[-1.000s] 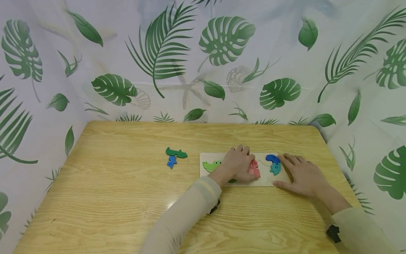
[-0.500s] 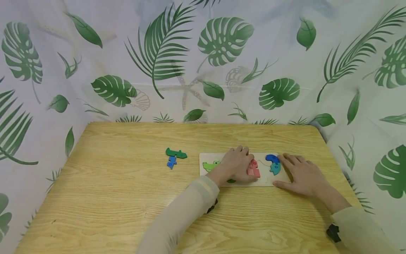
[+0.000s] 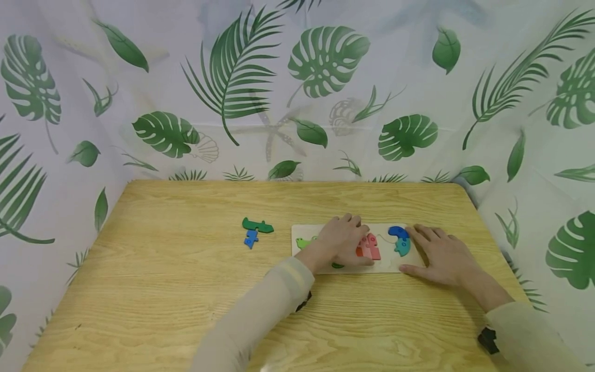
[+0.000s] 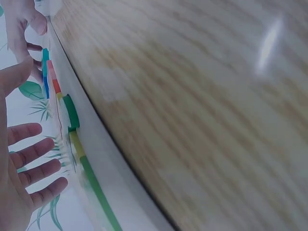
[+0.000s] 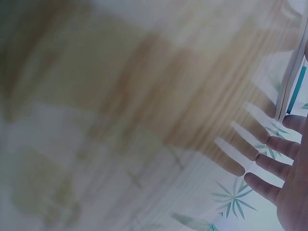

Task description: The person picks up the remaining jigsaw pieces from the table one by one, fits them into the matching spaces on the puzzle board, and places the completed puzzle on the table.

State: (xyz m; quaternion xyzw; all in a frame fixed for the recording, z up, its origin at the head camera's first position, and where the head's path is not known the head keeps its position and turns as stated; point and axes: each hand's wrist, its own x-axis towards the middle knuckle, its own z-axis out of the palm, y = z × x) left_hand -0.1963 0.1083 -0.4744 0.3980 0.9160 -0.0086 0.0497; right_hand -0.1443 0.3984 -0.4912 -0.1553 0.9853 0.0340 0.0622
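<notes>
A pale wooden puzzle board (image 3: 388,267) lies flat on the table. My left hand (image 3: 335,242) is over its left half, covering several pieces there; in the left wrist view, its fingers (image 4: 41,171) are spread and grip nothing. Pink number pieces (image 3: 370,247) sit on the board just right of that hand. A light green crocodile head (image 3: 303,243) shows to its left, and a dark green piece (image 3: 338,265) below it. My right hand (image 3: 441,257) rests at the board's right end with straight fingers, beside a dark blue piece (image 3: 398,232) and a teal piece (image 3: 402,247).
Two loose puzzle pieces lie on the table left of the board: a dark green one (image 3: 257,226) and a blue one (image 3: 251,238) touching below it. A leaf-printed white sheet (image 3: 274,103) hangs around the wood-grain table (image 3: 162,274).
My left hand has drawn slightly left, uncovering more of the pink pieces and a red part beside them. My right hand stays in place at the board's end.
</notes>
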